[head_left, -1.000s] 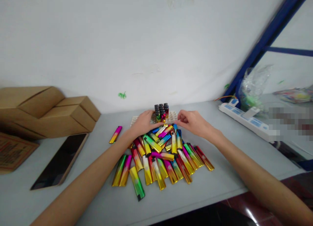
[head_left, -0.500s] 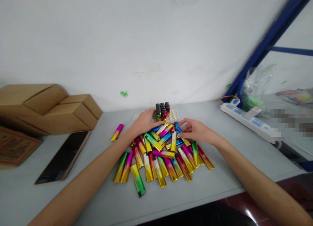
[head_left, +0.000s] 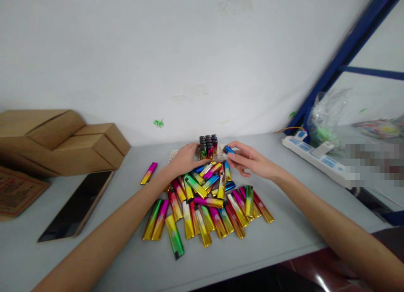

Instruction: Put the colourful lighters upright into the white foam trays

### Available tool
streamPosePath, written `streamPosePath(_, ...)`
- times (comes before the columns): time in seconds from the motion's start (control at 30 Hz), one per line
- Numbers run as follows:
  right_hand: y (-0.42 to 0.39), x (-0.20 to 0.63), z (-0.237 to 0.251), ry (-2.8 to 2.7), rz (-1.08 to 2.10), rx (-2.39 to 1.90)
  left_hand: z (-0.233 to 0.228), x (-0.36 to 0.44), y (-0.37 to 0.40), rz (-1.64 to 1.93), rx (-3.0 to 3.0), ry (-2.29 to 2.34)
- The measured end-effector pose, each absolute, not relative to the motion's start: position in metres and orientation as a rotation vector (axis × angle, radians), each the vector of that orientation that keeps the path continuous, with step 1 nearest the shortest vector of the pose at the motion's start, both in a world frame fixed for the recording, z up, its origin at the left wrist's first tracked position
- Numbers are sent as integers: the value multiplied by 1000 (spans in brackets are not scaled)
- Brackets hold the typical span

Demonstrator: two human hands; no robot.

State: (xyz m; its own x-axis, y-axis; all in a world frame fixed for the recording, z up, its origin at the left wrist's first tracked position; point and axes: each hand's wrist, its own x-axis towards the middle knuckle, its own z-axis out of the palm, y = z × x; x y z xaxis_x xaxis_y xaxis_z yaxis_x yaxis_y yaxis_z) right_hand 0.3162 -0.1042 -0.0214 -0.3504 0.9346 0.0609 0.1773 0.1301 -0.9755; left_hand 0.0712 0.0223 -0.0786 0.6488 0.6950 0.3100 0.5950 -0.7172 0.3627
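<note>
My right hand pinches a blue lighter between thumb and fingers, raised at the right end of a pale tray with holes. Several lighters with black tops stand upright together in the tray. Beside their left side is my left hand, its thumb stretched out in front of them and its fingers apart; the fingertips are partly hidden. Nearer to me lies a loose heap of shiny lighters in gold, green, pink, red and blue. A pink and gold lighter lies apart, left of the heap.
On the left are brown cardboard boxes and a dark-screened phone on the grey table. A white power strip with plugs lies at the right, near a clear plastic bag and a blue metal frame. A white wall stands behind.
My right hand has lifted a blue lighter from the heap up to the tray's right end. My left hand stays beside the standing lighters. The view has shifted slightly.
</note>
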Motion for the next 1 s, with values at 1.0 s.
streamPosePath(1.0,-107,310,-52,-1652,550,-1342,-83,70,26,647,2651,1070)
